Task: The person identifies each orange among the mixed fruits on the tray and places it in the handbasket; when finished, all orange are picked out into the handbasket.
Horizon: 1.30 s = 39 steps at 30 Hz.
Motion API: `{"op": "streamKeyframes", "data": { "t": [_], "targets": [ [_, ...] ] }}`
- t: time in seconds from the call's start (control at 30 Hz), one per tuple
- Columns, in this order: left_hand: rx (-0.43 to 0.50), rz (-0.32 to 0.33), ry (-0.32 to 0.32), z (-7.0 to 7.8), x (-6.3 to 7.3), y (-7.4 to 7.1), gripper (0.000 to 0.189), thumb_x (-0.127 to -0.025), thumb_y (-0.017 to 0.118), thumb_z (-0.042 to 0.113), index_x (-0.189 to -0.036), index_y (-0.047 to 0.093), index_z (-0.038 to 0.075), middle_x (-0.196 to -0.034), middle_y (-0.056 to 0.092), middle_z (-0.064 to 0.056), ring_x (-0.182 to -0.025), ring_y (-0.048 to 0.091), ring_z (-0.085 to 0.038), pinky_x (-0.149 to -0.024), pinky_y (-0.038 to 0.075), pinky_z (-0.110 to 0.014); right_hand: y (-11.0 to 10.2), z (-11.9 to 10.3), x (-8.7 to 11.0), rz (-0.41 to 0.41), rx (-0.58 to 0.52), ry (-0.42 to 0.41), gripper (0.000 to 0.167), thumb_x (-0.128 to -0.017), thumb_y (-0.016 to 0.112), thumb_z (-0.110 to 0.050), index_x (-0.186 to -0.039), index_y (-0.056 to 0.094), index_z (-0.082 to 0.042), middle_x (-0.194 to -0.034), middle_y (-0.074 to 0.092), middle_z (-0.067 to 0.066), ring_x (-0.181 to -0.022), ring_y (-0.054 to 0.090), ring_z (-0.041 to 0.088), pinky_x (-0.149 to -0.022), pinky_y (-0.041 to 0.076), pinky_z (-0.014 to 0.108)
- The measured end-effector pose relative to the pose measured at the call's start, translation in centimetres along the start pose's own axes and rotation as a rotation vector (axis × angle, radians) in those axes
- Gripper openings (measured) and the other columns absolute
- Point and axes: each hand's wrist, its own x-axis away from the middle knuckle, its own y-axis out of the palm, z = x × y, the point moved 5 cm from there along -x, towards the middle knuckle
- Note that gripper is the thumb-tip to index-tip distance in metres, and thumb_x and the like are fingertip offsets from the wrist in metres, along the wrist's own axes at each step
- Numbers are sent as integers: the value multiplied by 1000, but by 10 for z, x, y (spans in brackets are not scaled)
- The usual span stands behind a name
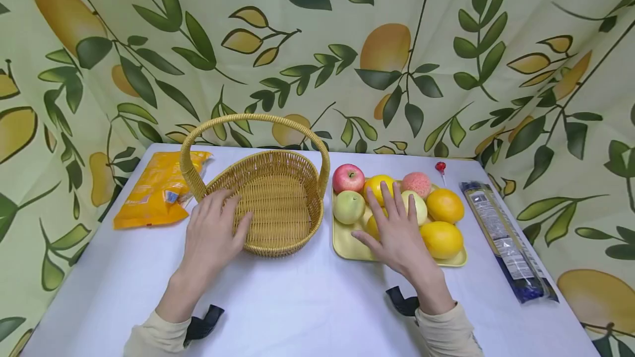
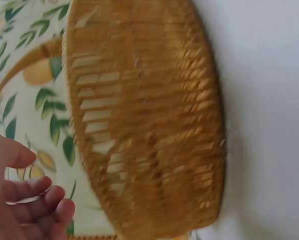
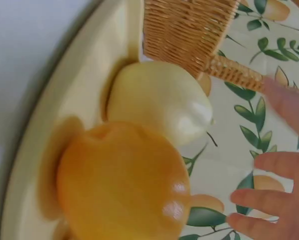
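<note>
A wicker basket [image 1: 278, 214] with a tall arched handle stands left of centre, and nothing shows inside it. My left hand [image 1: 210, 236] hovers at the basket's left rim, fingers loosely bent; in the left wrist view they hold nothing and appear apart from the wicker. My right hand [image 1: 399, 236] is spread above a yellow tray [image 1: 349, 247] of fruit, partly hiding it. On the tray lie a red apple [image 1: 348, 178], a pale green fruit [image 1: 349, 206], a pinkish peach [image 1: 416, 184], an orange [image 1: 445, 205] and several others. The right wrist view shows the fingers [image 3: 257, 199] clear of the fruit.
An orange plastic packet [image 1: 159, 189] lies left of the basket. Behind the tray's right corner is a red lollipop [image 1: 440, 167]. A long, dark-edged clear package [image 1: 508, 241] lies along the table's right edge. Leaf-patterned cloth [image 1: 307, 43] hangs behind the white table [image 1: 292, 307].
</note>
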Motion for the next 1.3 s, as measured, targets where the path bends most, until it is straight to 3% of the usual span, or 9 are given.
{"op": "streamKeyframes", "data": {
  "t": [0.03, 0.1, 0.17, 0.3, 0.43, 0.53, 0.63, 0.93, 1.3],
  "targets": [
    [26, 60, -26, -4, 0, -5, 32, -89, 64, 26, -101, 65, -4, -101, 66, -20, -92, 62, -36, -79, 51, -45, -3, 1, 0, 24, 4, 4, 86, -88, 63, -54, -154, 28, -13, -161, 20, 22, -151, 10, 42, -119, 8, 64],
    [53, 122, -98, -14, 0, -14, 20, -87, 63, 17, -75, 60, 1, -69, 58, -12, -57, 53, -28, -49, 41, -36, -8, 5, 1, 73, 10, 26, 79, -86, 68, -46, -150, 36, -11, -155, 32, 23, -146, 25, 42, -117, 20, 62],
    [55, 83, -202, -26, 1, -17, 30, -89, 59, 17, -62, 50, 7, -53, 45, -5, -44, 39, -20, -40, 28, -30, -11, 9, 2, 120, 16, 63, 72, -85, 72, -38, -144, 45, -9, -145, 44, 24, -135, 40, 42, -110, 33, 61],
    [35, -171, -398, -47, 6, -13, 44, -97, 46, 31, -57, 44, 12, -50, 38, -2, -44, 35, -19, -42, 23, -30, -14, 17, 6, 173, 16, 164, 60, -83, 73, -32, -134, 55, -5, -125, 56, 25, -109, 55, 41, -88, 49, 56],
    [41, -399, -499, -59, 11, -5, 54, -100, 34, 44, -58, 46, 12, -53, 41, -2, -48, 39, -20, -44, 28, -32, -13, 22, 8, 173, 27, 237, 55, -83, 72, -33, -127, 60, -2, -114, 59, 25, -97, 57, 38, -75, 52, 52],
    [61, -488, -523, -63, 13, 1, 54, -99, 33, 46, -58, 45, 13, -54, 41, -1, -49, 40, -19, -45, 30, -32, -9, 25, 8, 127, 34, 266, 56, -83, 71, -37, -128, 60, -4, -114, 58, 25, -97, 57, 39, -74, 52, 52],
    [91, -514, -525, -63, 13, 5, 49, -98, 37, 43, -59, 43, 14, -54, 41, 0, -48, 39, -17, -45, 30, -31, -5, 26, 7, 76, 45, 272, 59, -83, 71, -42, -129, 60, -7, -118, 56, 26, -98, 57, 41, -76, 50, 55],
    [140, -483, -508, -62, 11, 10, 40, -95, 43, 33, -59, 43, 14, -52, 39, 3, -47, 37, -15, -44, 29, -29, 3, 22, 5, 7, 98, 228, 67, -76, 76, -48, -129, 59, -10, -117, 56, 26, -92, 55, 40, -76, 47, 53],
    [152, -444, -489, -60, 10, 9, 42, -95, 45, 32, -58, 42, 14, -51, 37, 3, -46, 36, -14, -43, 28, -29, 4, 21, 3, 26, 81, 229, 69, -71, 82, -42, -127, 61, -8, -113, 56, 25, -86, 53, 36, -64, 49, 46]
  ]
}}
